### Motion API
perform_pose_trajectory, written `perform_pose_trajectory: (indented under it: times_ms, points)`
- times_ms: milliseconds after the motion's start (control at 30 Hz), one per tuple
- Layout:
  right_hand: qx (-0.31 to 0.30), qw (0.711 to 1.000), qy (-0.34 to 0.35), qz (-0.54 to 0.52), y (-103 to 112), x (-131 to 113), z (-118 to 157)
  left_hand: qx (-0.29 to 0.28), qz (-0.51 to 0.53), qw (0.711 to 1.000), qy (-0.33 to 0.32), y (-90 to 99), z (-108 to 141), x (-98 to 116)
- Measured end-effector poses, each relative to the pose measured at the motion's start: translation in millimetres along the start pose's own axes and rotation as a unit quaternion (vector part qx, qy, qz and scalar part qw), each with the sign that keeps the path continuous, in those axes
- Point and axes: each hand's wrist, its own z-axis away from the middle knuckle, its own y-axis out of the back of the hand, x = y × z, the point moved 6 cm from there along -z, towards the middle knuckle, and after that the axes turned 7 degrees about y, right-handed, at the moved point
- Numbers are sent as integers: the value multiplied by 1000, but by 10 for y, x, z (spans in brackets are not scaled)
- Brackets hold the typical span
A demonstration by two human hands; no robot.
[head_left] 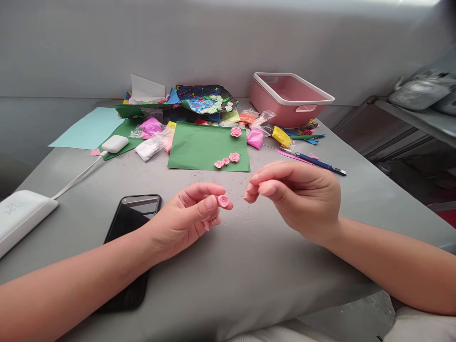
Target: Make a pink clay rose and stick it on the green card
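Observation:
Between the thumb and fingers of my left hand (pixel 194 211) sits a small pink clay rose (pixel 223 201), its spiral facing up. A thin pink clay tail (pixel 206 225) shows below, among the lower fingers. To the right, apart from the rose, my right hand (pixel 297 199) is curled with thumb and fingertips together. Whatever may be between those fingertips is too small to make out. Beyond both hands lies a green sheet (pixel 199 147). One pink clay flower (pixel 235 132) rests near its top right corner, and several small pink flowers (pixel 226 161) lie along its lower right.
A black phone (pixel 124 237) lies beneath my left forearm. At left, a white power bank (pixel 24 218) is cabled to a white case (pixel 115 144). Bags of coloured clay (pixel 149 127), a decorated dark piece (pixel 203 99), a pink basket (pixel 285 102) and a blue cutter (pixel 320 163) stand farther back.

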Motion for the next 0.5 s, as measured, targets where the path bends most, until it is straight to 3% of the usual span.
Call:
perform_pose_trajectory:
  times_ms: [500]
  points:
    - [-14,1000,24,13,-2,-35,-29,-26,-36,999,21,-6,16,-32]
